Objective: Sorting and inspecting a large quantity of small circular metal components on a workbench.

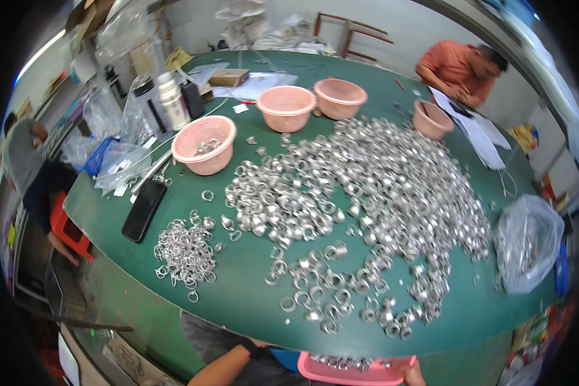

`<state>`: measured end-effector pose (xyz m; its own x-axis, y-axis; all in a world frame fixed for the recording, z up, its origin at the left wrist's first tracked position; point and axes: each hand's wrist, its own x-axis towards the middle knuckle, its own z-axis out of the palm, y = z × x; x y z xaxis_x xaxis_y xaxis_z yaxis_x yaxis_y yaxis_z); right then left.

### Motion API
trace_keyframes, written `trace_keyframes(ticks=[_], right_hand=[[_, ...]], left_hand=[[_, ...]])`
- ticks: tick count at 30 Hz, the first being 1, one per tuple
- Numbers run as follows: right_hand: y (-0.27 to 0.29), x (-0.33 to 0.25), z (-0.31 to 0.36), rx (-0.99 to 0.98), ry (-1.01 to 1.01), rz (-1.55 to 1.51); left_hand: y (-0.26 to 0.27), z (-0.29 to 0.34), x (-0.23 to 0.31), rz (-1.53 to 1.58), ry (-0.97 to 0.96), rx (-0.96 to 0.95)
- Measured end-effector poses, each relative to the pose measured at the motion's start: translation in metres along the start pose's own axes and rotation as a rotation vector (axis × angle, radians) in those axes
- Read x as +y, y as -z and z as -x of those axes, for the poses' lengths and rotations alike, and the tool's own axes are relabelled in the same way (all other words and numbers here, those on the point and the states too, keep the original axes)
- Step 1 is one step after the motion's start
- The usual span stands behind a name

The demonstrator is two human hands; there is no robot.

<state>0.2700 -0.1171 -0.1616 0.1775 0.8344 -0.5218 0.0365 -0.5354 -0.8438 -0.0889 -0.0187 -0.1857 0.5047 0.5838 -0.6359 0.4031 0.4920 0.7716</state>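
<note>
A pink plastic basket (321, 374) with silver metal rings (349, 363) in it is at the bottom edge, just below the table's near edge. My right hand (414, 374) grips its right end, fingers partly cut off by the frame. My left forearm comes in left of the basket, a dark band at its wrist. Only a sliver of my left hand (258, 343) shows; its fingers are hidden. On the green table (238, 309) above lies a large heap of silver rings (405, 180), thinning out toward me. A smaller pile of thin rings (185, 252) lies to the left.
A black phone (145, 211) lies near the left edge. Pink baskets (286, 109) stand along the far side, one (204, 145) holding metal pieces. At right is a clear plastic bag (529, 244). A person in orange (458, 71) sits far right; another person (26, 154) is at left.
</note>
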Motion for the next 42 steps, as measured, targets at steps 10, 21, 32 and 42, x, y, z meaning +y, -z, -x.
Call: trace_keyframes(ticks=[10, 21, 32, 42], right_hand=[[-0.004, -0.021, 0.049, -0.123, 0.004, -0.114], [-0.029, -0.029, 0.032, -0.122, 0.218, -0.220], [-0.011, -0.022, 0.041, -0.166, 0.086, 0.133], [-0.030, -0.149, 0.087, 0.163, 0.314, 0.412]], left_hand=[[-0.072, 0.093, 0.050, 0.292, 0.104, 0.432], [-0.059, 0.100, 0.036, 0.005, 0.084, 0.554], [-0.054, 0.114, 0.160, -0.862, -0.264, 0.190], [-0.123, 0.032, 0.172, -0.992, -0.757, 0.401]])
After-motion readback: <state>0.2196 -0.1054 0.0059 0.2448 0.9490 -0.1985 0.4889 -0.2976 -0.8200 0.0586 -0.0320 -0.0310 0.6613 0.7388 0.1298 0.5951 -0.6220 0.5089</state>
